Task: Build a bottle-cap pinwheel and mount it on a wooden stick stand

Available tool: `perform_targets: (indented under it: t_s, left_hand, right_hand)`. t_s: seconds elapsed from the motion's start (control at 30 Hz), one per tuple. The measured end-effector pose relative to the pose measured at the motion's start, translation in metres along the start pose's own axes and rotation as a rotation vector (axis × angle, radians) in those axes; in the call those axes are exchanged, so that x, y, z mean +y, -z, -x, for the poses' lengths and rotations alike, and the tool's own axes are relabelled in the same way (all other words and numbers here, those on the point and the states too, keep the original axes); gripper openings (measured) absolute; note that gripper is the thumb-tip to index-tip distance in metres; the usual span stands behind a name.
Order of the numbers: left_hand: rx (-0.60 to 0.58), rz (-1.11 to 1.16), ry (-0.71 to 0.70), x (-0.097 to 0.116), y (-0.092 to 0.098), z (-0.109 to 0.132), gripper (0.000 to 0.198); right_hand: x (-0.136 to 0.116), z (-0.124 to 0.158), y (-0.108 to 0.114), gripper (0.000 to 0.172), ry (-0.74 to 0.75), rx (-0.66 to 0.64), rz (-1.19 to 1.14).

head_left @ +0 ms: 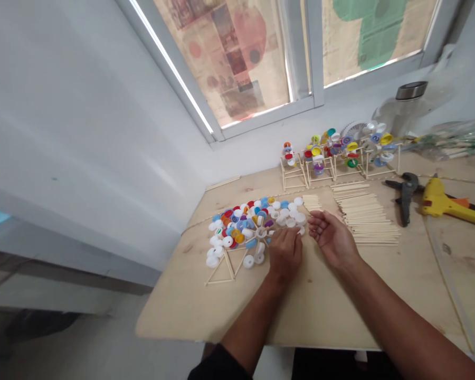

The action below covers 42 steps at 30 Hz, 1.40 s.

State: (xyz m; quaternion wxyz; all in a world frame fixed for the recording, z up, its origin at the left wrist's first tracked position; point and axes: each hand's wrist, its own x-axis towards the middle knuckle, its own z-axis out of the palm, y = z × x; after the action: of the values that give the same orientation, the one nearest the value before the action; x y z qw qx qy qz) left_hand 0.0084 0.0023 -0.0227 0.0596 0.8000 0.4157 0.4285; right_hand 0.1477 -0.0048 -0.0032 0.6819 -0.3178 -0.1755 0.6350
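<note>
Over pale wooden tabletop (217,319), curling left hand (285,254), right hand (334,238); cannot tell if grasping. Flanked, probably for reach, by round multicoloured plastic caps (241,224), thin beige wooden sticks (367,219).

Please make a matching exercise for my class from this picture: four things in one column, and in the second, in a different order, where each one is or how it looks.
Things
1. Glue gun
2. Loose bottle caps
3. Loose sticks
4. Stick frames with cap wheels

Descriptions
A. Mixed colours, clustered beyond the left hand
B. Standing in a row near the wall
C. Mostly yellow, lying at the right side of the table
D. Pale, laid side by side beyond the right hand

Right pairs: 1-C, 2-A, 3-D, 4-B
</note>
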Motion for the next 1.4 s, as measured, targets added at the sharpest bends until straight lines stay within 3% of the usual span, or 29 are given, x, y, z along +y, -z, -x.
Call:
perform_targets:
  t_s: [0.13, 0.27, 0.33, 0.5, 0.67, 0.77, 0.87, 0.97, 1.07, 1.13, 1.23, 1.3, 1.4]
  left_hand:
    - [0.039, 0.698, 0.471, 0.013, 0.005, -0.007, 0.033]
    - [-0.103, 1.188, 0.897, 0.026, 0.010, -0.012, 0.046]
    - [-0.075, 1.285, 0.978, 0.032, 0.012, -0.011, 0.042]
    - [0.164, 1.347, 1.075, 0.043, 0.008, -0.008, 0.030]
    - [0.360, 1.347, 1.012, 0.048, -0.006, -0.004, 0.026]
    - [0.336, 1.212, 0.923, 0.051, -0.007, 0.004, 0.031]
    - [0.231, 0.915, 0.766, 0.052, 0.005, 0.018, 0.031]
    - [0.203, 0.565, 0.622, 0.044, 0.028, 0.034, 0.026]
    - [0.241, 0.220, 0.560, 0.021, 0.060, 0.052, 0.022]
    - [0.244, 0.015, 0.569, 0.000, 0.081, 0.064, 0.019]
    - [0.140, -0.320, 0.672, -0.029, 0.107, 0.078, 0.017]
    - [-0.012, -0.541, 0.748, -0.041, 0.117, 0.082, 0.015]
    - [-0.070, -0.614, 0.782, -0.050, 0.123, 0.080, 0.013]
  right_hand:
    - [0.003, 0.010, -0.010, 0.026, -0.071, -0.210, 0.086]
    - [0.010, 0.021, -0.020, 0.036, -0.122, -0.379, 0.252]
    - [0.014, 0.023, -0.021, 0.039, -0.106, -0.391, 0.330]
    - [0.022, 0.019, -0.020, 0.034, 0.029, -0.271, 0.480]
    - [0.026, 0.012, -0.013, 0.029, 0.134, -0.131, 0.560]
    - [0.025, 0.009, -0.008, 0.028, 0.158, -0.049, 0.569]
    - [0.023, 0.006, -0.005, 0.030, 0.171, 0.021, 0.575]
    - [0.021, 0.005, -0.005, 0.031, 0.167, 0.064, 0.573]
    - [0.019, 0.006, -0.006, 0.030, 0.151, 0.079, 0.563]
    - [0.018, 0.007, -0.008, 0.029, 0.138, 0.078, 0.557]
    - [0.018, 0.008, -0.008, 0.027, 0.128, 0.082, 0.556]
    - [0.019, 0.007, -0.008, 0.027, 0.127, 0.089, 0.561]
    - [0.021, 0.006, -0.007, 0.025, 0.133, 0.102, 0.570]
